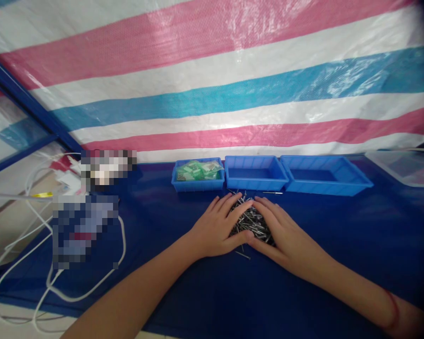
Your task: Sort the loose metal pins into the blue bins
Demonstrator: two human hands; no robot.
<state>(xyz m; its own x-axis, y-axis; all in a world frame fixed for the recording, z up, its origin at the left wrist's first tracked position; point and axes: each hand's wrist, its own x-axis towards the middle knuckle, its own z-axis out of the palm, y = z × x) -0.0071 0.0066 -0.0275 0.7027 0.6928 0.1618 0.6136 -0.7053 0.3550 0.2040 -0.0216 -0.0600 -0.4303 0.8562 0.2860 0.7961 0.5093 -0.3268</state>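
A heap of thin, shiny metal pieces that look like nails (pixel 253 224) lies on the dark blue tabletop. My left hand (pixel 217 228) cups the heap from the left, its fingers stretched out and apart. On the right side, my right hand (pixel 286 235) curves around the same heap with its fingers extended. The two thumbs meet at the near side, and the index fingertips come close together at the far side. One loose nail-like piece (pixel 242 254) lies just in front of the thumbs. Another thin metal piece (pixel 273 192) lies beyond my right hand, near the bins.
Behind the heap stand a small blue bin (pixel 198 186) holding green-and-clear plastic packets (pixel 199 170), a middle blue bin (pixel 256 182) and a wider blue bin (pixel 327 187). A clear plastic lid or tray (pixel 403 169) is at back right. White cables (pixel 123 240) and blurred items lie left.
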